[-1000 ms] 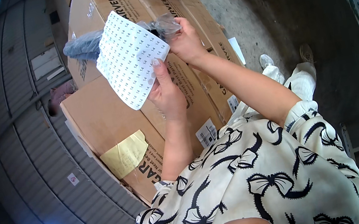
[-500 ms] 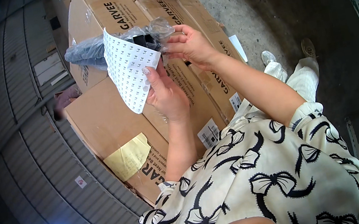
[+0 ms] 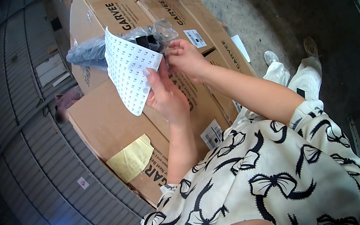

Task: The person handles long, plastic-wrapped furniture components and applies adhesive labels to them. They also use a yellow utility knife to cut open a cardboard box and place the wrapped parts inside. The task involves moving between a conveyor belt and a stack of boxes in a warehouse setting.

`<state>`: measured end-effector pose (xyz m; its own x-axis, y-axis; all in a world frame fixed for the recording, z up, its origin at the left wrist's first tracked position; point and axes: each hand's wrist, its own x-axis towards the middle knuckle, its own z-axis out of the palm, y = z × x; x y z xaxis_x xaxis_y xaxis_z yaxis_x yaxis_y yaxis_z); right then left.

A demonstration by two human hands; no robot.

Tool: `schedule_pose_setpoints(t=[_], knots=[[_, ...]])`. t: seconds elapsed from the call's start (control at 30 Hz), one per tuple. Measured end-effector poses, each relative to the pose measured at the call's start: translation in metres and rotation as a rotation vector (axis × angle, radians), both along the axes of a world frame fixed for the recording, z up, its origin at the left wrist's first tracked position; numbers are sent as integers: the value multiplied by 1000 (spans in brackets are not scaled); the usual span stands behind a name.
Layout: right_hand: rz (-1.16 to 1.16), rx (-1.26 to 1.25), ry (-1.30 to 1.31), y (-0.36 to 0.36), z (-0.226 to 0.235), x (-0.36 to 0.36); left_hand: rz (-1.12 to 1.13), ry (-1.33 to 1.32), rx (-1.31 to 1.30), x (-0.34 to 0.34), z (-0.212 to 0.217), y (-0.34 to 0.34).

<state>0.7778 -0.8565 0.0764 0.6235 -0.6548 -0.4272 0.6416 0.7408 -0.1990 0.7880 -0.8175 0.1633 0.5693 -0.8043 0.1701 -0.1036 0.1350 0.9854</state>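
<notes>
My left hand (image 3: 169,97) is closed, thumb on top, round the lower corner of a white sheet of small round number stickers (image 3: 128,73). Behind the sheet lies a long dark item in a clear plastic bag (image 3: 89,54), with a black part showing near the bag's right end. My right hand (image 3: 188,61) has its fingers pinched together at the bag's crinkled clear plastic, just right of the sheet's edge. The sheet hides the middle of the bagged item. What else the left fingers grip beneath the sheet is hidden.
Brown cardboard boxes (image 3: 104,115) are stacked beneath my hands. On one lies a yellow paper (image 3: 131,158). A white paper (image 3: 241,49) rests by the stack's right side. Concrete floor (image 3: 238,2) and white-trousered legs (image 3: 306,79) show at right. Another person (image 3: 68,100) is partly visible at left.
My right hand has drawn down and slightly left from the bag's outer end, its fingers now curled closer together. A white label on a box has come into view. The left hand and sheet have barely moved.
</notes>
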Motion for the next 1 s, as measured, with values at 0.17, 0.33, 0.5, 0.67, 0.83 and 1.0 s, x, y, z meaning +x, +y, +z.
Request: schedule_pose_setpoints(t=[0.17, 0.33, 0.5, 0.67, 0.83, 1.0], knots=[[15, -109, -29, 13, -2, -6, -33, -11, 14, 0, 2, 1], [-30, -393, 358, 6, -9, 13, -17, -34, 30, 1, 6, 2], [65, -718, 533, -21, -16, 2, -3, -28, 35, 4, 6, 5], [186, -612, 307, -54, -29, -1, -5, -24, 15, 2, 4, 1], [-84, -242, 92, -34, -25, -27, -12, -30, -10, 2, 3, 3], [-4, -389, 57, 2, -15, -55, -6, -16, 7, 6, 1, 4]])
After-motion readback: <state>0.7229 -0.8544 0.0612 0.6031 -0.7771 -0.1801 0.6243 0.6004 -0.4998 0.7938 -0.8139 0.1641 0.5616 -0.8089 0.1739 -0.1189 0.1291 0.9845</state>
